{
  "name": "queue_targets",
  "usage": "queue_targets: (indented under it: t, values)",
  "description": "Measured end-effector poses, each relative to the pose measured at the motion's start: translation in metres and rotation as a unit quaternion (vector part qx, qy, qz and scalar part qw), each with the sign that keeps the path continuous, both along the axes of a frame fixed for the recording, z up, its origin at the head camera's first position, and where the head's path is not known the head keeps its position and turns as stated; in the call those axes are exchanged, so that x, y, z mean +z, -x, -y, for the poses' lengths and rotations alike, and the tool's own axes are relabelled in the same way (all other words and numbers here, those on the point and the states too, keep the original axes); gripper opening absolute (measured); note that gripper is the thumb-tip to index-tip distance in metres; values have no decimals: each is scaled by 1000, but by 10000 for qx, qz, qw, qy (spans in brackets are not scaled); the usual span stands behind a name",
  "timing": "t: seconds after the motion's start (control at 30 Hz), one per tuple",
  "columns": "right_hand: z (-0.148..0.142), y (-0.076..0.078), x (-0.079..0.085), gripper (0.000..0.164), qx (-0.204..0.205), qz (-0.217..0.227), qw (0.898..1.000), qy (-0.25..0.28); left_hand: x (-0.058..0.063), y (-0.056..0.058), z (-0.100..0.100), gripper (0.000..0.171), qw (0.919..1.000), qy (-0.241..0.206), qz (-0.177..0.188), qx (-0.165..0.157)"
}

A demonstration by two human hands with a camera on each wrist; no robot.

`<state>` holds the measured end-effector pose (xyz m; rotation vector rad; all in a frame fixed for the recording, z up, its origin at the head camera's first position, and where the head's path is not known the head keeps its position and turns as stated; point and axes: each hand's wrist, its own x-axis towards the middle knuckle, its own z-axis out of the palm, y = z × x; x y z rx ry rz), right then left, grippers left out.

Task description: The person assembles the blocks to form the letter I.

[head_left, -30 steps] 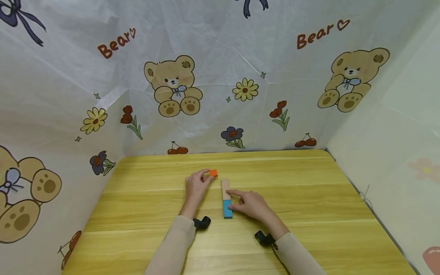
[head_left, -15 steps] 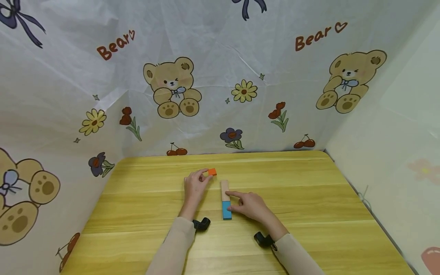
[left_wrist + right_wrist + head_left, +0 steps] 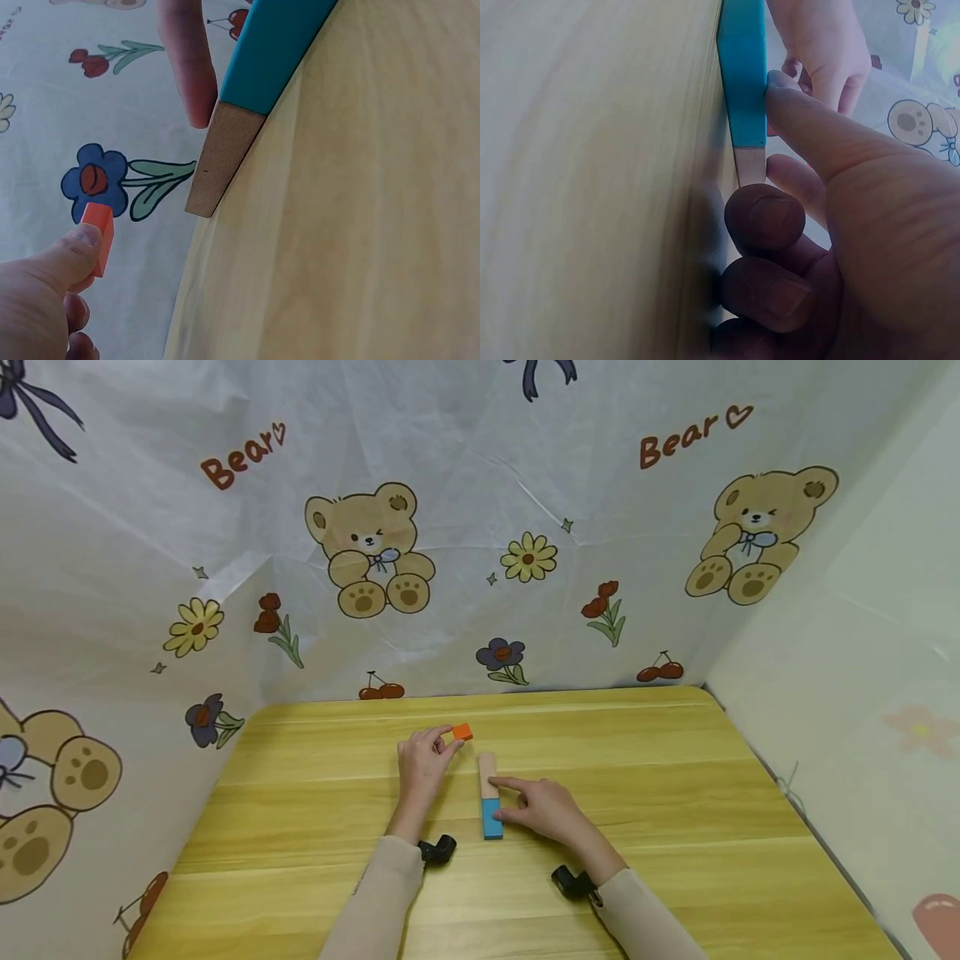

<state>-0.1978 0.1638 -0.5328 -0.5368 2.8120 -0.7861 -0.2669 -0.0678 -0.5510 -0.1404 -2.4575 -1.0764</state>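
Observation:
A small orange block (image 3: 462, 732) is pinched between the thumb and fingers of my left hand (image 3: 422, 764); the left wrist view shows the orange block (image 3: 105, 238) held above the table. A blue block (image 3: 492, 818) and a plain wooden block (image 3: 487, 768) lie end to end on the table, the wooden one farther away. My right hand (image 3: 550, 807) reaches over them from the right, its index fingertip on the wooden block and its thumb on the blue block (image 3: 744, 90). In the right wrist view its other fingers are bent beside the blocks.
The wood-grain table (image 3: 660, 777) meets a white sheet (image 3: 465, 510) printed with bears and flowers at the back. A plain pale wall surface (image 3: 847, 635) stands along the right side. Black wrist cameras (image 3: 438, 850) sit on both wrists.
My left hand with the orange block tilts slightly and shifts a little away. The right hand stays on the two blocks; the whole head view drifts slightly left.

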Motion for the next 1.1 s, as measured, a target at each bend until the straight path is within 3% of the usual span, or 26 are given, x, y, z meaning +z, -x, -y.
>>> queue_targets:
  t: [0.8,1.1]
  values:
    - [-1,0,-1,58,19,-45,10000,14,6,3,-10,34,9996,154,198,-135]
    - [-1,-1,1,57,51,-76,10000,-4,2,6,-15,34,9995,162,86,-250]
